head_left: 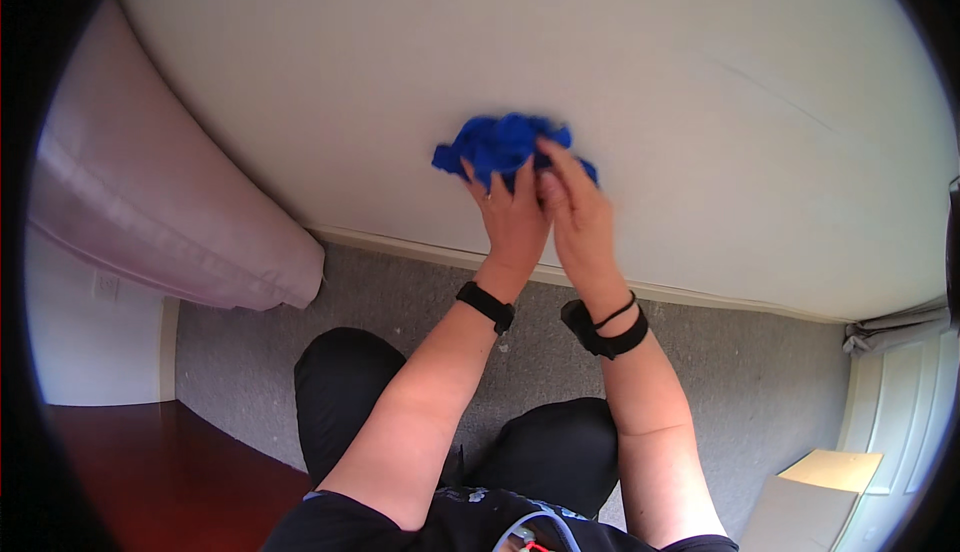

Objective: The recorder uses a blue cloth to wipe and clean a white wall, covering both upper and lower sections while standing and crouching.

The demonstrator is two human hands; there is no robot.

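Observation:
A crumpled bright blue cloth point(497, 142) lies bunched against the pale wall point(700, 142) in front of me. My left hand point(512, 220) grips its lower edge, the fingers spread into the folds. Close beside it, my right hand point(584, 220) has its thumb and fingers on the cloth's right end, slightly blurred. The two hands nearly touch, and part of the cloth is hidden behind them. Each wrist wears a black band.
A pinkish curtain point(170, 182) hangs at the left, above a dark red floor point(170, 472). Grey carpet point(740, 382) runs along the skirting board point(420, 246). An open cardboard-like box or folder point(800, 512) stands at the lower right, near grey fabric point(900, 324).

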